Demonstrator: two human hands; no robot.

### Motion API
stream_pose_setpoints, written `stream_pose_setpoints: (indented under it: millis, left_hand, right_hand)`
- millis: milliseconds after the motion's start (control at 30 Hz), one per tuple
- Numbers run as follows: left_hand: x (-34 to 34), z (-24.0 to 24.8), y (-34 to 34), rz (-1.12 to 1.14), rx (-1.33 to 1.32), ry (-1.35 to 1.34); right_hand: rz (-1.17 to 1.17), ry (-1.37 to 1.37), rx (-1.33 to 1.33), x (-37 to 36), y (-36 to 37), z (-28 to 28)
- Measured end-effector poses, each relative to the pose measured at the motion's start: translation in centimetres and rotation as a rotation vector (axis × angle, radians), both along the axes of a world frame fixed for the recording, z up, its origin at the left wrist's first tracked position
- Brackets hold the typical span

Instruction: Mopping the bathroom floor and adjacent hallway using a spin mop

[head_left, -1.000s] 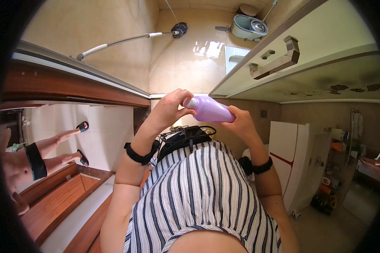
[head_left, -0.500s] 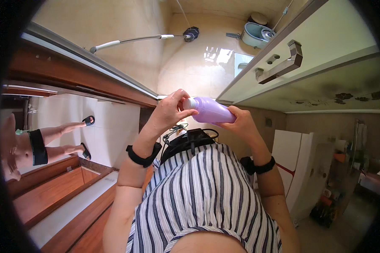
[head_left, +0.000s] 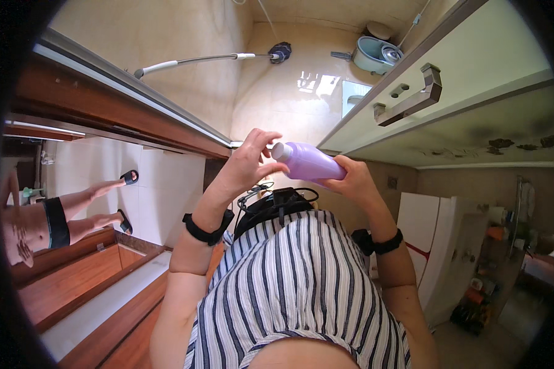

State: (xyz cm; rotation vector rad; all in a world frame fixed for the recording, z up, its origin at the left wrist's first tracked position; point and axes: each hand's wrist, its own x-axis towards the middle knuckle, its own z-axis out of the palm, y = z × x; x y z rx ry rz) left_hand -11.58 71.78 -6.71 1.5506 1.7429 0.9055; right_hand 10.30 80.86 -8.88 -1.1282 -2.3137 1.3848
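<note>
Purple bottle [head_left: 314,162] is held tilted in the air between the 2 hands. The right hand [head_left: 353,180] pinches its base end, presumably to steady it, leaving the white cap [head_left: 281,151] facing the left hand [head_left: 247,163], probably for easy reach. The left grip is spread beside the cap; thumb contact I cannot tell. Compared with 0.5 s ago, its fingers have opened away from the cap, the bottle hardly shifted

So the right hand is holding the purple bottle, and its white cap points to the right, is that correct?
Not quite: the head view shows the white cap pointing left, toward the left hand. The right hand is indeed holding the purple bottle.
</note>
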Motion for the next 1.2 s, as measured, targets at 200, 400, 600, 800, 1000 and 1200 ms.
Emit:
stream_pose_setpoints:
  millis: [200,400,600,800,1000,1200]
  left_hand:
    - [1.3,0.2,1.6,-0.247,0.261,0.211]
    - [2.4,-0.6,2.4,-0.247,0.144,0.099]
    - [3.0,0.1,2.4,-0.163,-0.056,0.086]
    - [3.0,-1.0,2.9,-0.233,0.135,0.122]
    - [4.3,-1.5,3.6,-0.233,0.054,0.121]
    - [5.7,0.0,5.4,-0.342,0.112,0.094]
  right_hand:
    - [0.028,-0.062,0.07,1.4,1.5,-1.0]
    - [0.035,-0.093,0.026,2.5,1.8,0.4]
    - [0.002,-0.092,-0.062,3.4,1.2,-0.3]
    - [0.016,-0.159,-0.06,3.2,1.5,-1.0]
    - [0.013,-0.122,-0.073,4.6,2.3,-1.7]
    - [-0.009,-0.049,-0.073,6.7,2.9,-1.1]
